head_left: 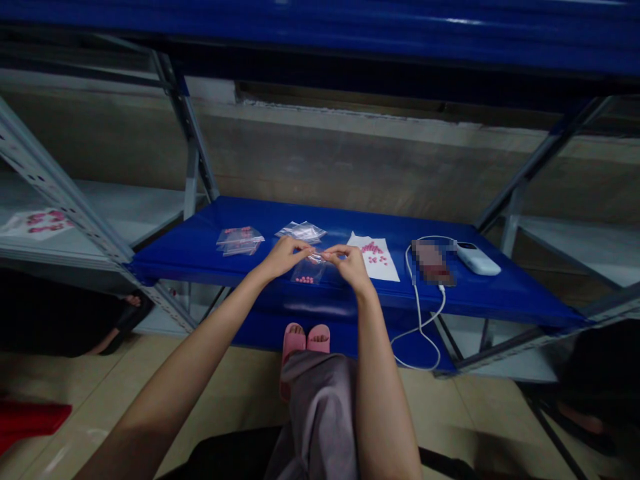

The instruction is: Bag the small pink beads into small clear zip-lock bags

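Both hands pinch the top edge of a small clear plastic bag (305, 273) with several pink pieces at its bottom. My left hand (287, 255) has thumb and fingers closed on the bag's left side. My right hand (349, 263) grips it from the right. Behind the hands lie flat clear bags (302, 231) in a loose pile. Filled bags with pink pieces (240, 241) are stacked to the left. A white sheet (387, 270) beside my right hand bears loose pink pieces (371, 251).
The blue shelf (200, 257) carries a blurred phone (431, 261) and a white power bank (477, 259), joined by a white cable (419, 313) hanging over the front edge. Metal posts stand both sides; another blue shelf is overhead. People's limbs show at far left and right.
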`<state>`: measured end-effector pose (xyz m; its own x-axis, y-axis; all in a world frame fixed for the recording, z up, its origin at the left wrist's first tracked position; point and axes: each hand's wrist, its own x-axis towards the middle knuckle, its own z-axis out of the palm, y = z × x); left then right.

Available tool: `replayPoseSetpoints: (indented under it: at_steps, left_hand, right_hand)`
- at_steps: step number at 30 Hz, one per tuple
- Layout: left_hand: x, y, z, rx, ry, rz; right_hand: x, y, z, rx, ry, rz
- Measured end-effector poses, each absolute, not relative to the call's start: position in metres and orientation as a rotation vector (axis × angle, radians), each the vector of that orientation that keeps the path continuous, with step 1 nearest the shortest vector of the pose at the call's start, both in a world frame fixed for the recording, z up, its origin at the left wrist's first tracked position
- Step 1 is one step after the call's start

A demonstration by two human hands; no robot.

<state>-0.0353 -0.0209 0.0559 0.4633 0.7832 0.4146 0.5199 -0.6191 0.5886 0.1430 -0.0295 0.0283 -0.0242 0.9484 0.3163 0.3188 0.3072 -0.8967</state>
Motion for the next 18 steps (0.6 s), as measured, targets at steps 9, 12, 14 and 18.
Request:
replayPoseSetpoints:
  at_steps: [9, 12, 14, 18]
  left_hand:
    - [-0.090, 0.002, 0.078, 2.179, 1.660, 1.637]
    - [-0.126, 0.013, 0.077, 2.184, 1.782, 1.871]
    - [-0.148, 0.017, 0.066, 2.357, 1.753, 1.629]
    - [-0.176, 0.016, 0.032, 2.422, 1.687, 0.815]
  right_hand:
    - [0.127, -0.035, 0.031, -1.037, -1.622, 0.735]
    - [0.125, -0.034, 0.028, -1.032, -1.647, 0.710]
    - [0.124, -0.033, 0.026, -1.033, -1.678, 0.689]
    - [0.123, -0.032, 0.024, -1.048, -1.742, 0.662]
